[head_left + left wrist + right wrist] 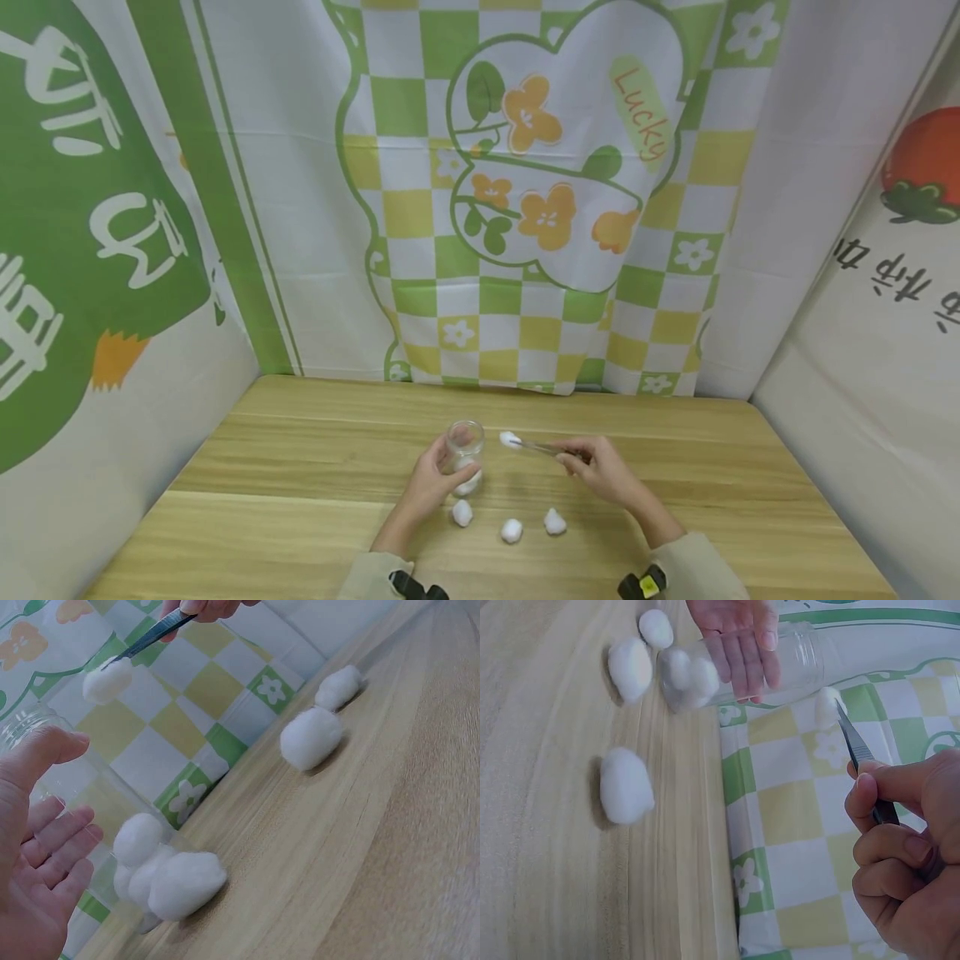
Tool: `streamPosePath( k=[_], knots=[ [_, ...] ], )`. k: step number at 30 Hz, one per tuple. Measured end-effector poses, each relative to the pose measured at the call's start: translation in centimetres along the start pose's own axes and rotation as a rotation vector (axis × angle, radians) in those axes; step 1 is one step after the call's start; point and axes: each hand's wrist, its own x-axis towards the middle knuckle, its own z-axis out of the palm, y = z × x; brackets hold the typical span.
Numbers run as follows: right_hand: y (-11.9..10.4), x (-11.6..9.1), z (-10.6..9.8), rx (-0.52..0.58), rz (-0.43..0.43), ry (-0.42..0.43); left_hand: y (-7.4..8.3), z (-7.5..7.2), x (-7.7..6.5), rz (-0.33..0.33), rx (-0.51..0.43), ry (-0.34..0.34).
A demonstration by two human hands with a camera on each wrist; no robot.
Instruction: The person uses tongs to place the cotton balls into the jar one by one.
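Note:
My left hand (433, 485) holds a clear glass jar (466, 450) upright on the table, thumb on one side and fingers behind it. Inside the jar's bottom lie white cotton balls (699, 681). Between thumb and fingers of my right hand (604, 473) are metal tweezers (857, 741). Their tips grip one cotton ball (107, 681), raised beside the jar's open mouth at about rim height. Three more cotton balls rest on the table: one (462, 512) just in front of the jar, another (512, 531) in the middle, and a third (555, 522) farther right.
The wooden table (300, 467) has a light, striped grain. A green and yellow checked curtain (498, 333) hangs along its back edge, with printed cloth walls on the left (225, 350) and right (847, 358). Both sleeves (697, 567) reach in from the front.

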Motion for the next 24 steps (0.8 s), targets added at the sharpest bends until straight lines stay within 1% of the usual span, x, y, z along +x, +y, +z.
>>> streamPosePath(
  k=[10, 19, 24],
  knots=[
    [-0.7, 0.2, -0.2, 0.019, 0.047, -0.021, -0.1, 0.0, 0.0, 0.005, 0.005, -0.003],
    [-0.8, 0.6, -0.2, -0.006, -0.025, -0.007, -0.4, -0.2, 0.0, 0.044, 0.043, -0.04],
    [-1.3, 0.8, -0.2, -0.007, -0.025, -0.003, -0.3, -0.2, 0.0, 0.031, 0.028, -0.03]
  ],
)
